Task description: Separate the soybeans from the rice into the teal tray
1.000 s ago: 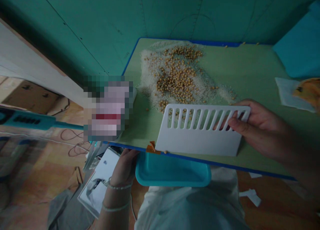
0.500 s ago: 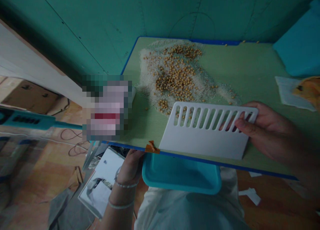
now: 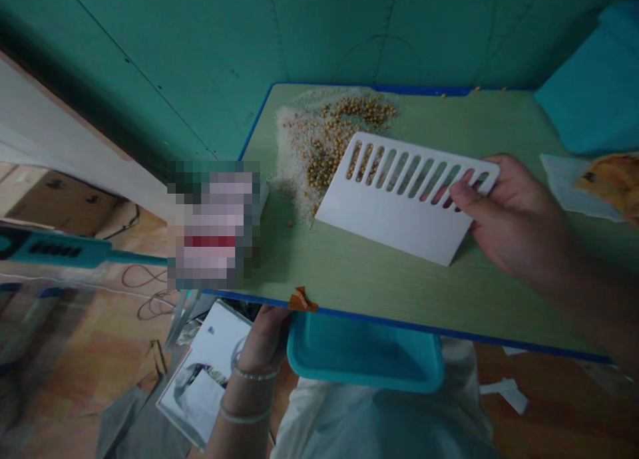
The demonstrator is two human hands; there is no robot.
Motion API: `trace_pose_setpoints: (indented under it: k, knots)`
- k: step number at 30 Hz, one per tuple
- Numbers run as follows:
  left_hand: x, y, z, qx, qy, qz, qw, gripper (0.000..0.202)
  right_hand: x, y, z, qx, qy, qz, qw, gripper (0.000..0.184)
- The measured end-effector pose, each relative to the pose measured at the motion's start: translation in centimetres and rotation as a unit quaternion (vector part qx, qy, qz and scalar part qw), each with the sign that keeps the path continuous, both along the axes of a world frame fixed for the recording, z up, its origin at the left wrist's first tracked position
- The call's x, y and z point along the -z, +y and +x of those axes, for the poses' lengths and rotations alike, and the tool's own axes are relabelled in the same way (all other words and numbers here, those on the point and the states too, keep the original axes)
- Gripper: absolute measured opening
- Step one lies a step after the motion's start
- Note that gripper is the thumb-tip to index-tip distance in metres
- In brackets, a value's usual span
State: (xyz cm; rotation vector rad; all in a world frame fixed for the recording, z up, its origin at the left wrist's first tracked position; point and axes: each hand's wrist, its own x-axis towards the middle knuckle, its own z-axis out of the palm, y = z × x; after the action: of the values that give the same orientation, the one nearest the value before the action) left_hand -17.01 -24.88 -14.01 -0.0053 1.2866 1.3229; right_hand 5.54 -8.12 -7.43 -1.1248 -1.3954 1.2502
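Observation:
My right hand (image 3: 509, 223) is closed on the right end of a white slotted scraper (image 3: 387, 219), its thumb over the slots. The scraper is tilted above the table and hides part of a pile of yellow-brown soybeans (image 3: 319, 163) mixed with fine white grains (image 3: 289, 146). Below the table's front edge, my left hand (image 3: 269, 329) grips the left side of a turquoise tray (image 3: 367, 382); its fingers are partly hidden by the table and tray. The inside of the tray shows only its smooth turquoise surface.
The green tabletop (image 3: 359, 273) has a blue edge with orange tape (image 3: 302, 301) at the front. A turquoise container (image 3: 589, 86) stands at the back right, near an orange item (image 3: 609, 183). At left is a blurred-out object (image 3: 217, 226); a green wall rises behind.
My right hand has moved the scraper away from the table's front edge, up and over the right part of the pile. My left hand still holds the tray under the edge.

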Motion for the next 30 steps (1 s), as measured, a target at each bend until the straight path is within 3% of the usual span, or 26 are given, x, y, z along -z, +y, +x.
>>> trace_pose_setpoints:
  k: [10, 16, 23, 30]
  knots:
    - [0.2, -0.1, -0.2, 0.007, -0.035, 0.014, 0.999, 0.032, -2.3, 1.0, 0.3, 0.113, 0.025, 0.014, 0.993, 0.024]
    - [0.6, -0.1, -0.2, -0.001, -0.021, 0.02, 1.0, 0.029, -1.5, 0.1, 1.4, 0.081, 0.006, -0.012, 0.997, 0.02]
    - [0.5, 0.0, 0.1, -0.008, -0.024, 0.018, 1.0, 0.032, -1.6, -0.7, 1.3, 0.102, -0.014, -0.055, 0.993, 0.019]
    - [0.6, 0.0, 0.1, -0.005, -0.013, 0.032, 0.999, 0.027, -1.5, -1.3, 1.7, 0.095, -0.034, -0.069, 0.993, 0.03]
